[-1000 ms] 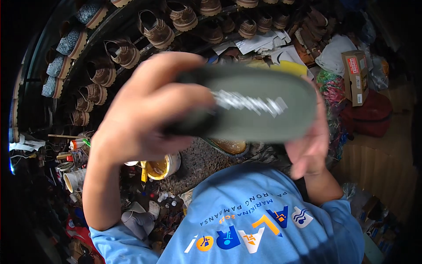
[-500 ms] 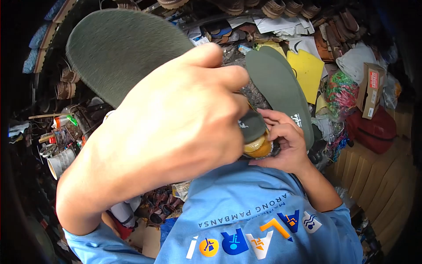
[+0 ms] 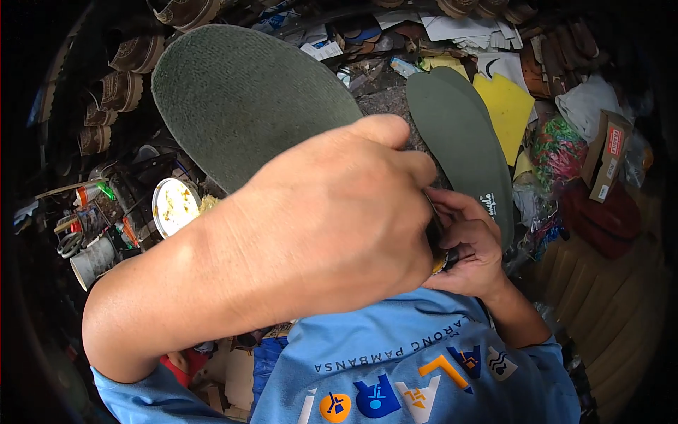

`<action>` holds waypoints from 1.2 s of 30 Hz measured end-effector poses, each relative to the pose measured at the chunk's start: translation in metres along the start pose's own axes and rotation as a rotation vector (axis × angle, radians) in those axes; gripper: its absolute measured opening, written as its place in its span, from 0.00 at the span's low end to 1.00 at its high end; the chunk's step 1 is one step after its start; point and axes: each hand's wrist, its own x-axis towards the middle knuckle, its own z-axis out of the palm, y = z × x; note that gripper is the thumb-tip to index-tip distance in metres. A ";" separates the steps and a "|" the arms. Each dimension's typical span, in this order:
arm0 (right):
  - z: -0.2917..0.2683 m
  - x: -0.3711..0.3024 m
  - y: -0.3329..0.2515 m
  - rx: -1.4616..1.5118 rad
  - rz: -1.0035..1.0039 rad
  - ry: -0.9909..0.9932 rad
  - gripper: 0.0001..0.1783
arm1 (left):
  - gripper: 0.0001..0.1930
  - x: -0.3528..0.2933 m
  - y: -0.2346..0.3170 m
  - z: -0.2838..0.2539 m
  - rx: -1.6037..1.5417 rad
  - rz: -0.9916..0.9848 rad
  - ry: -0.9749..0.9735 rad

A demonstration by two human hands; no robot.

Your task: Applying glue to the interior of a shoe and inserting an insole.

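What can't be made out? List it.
Head view, textured green insole: near end, behind the left grip.
Head view, dark, yellow-edged piece: mostly behind the left grip and right grip.
Head view, yellow-smeared white round thing: lower side, behind the left forearm.
Head view, upper-left brown shoe: top cut off by the picture edge.

Camera on your head, left one of worn fisheye pair; faces steeply down past your chest, upright, unmirrored. Your left hand (image 3: 339, 212) near lens, large in middle; your right hand (image 3: 472, 247) farther off, smaller. Shirt (image 3: 417, 339) below hands, shoes (image 3: 138, 55) beyond left hand, box (image 3: 604, 155) outward of right. Straight edges bend toward dark rim.
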 end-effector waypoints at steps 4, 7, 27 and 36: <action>-0.004 -0.001 -0.003 -0.047 0.009 -0.029 0.33 | 0.07 0.007 0.010 -0.003 0.029 0.008 -0.103; -0.008 0.002 -0.005 -0.073 -0.009 -0.054 0.34 | 0.06 0.014 0.014 -0.004 0.151 0.032 -0.211; 0.004 0.058 -0.083 -0.980 -0.419 -0.757 0.03 | 0.27 -0.037 0.009 -0.036 0.149 -0.151 0.563; 0.082 0.044 -0.087 -1.220 -0.197 -0.719 0.03 | 0.08 -0.056 0.051 0.021 -0.604 -1.082 0.627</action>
